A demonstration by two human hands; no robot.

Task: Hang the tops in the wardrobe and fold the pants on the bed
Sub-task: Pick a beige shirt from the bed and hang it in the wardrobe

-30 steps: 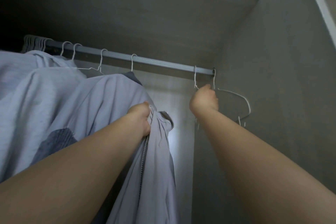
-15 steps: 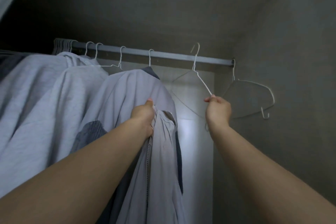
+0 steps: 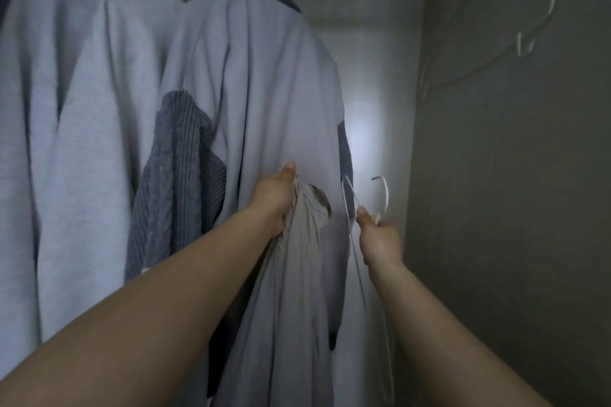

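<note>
Inside a dim grey wardrobe (image 3: 515, 208), the left hand (image 3: 276, 200) clenches a beige zip-up top (image 3: 297, 274). The right hand (image 3: 380, 241) grasps a white wire hanger (image 3: 383, 195); another hanger (image 3: 529, 10) hangs at two o'clock, grey tops (image 3: 99, 92) at ten.

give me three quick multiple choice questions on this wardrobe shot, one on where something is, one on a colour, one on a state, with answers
1. Where is the empty hanger that is not held?
A. on the rail at far right
B. on the floor
C. between the hung tops

2. What colour is the ribbed panel on a hung top?
A. red
B. dark grey
C. yellow

3. What is the right hand doing?
A. hanging open
B. pressing the wall
C. gripping a wire hanger

Answers: 1 A, its hook rises toward the rail by the side wall. 2 B, it is darker than the pale fabric around it. 3 C, fingers curl round the wire below its hook.
</note>
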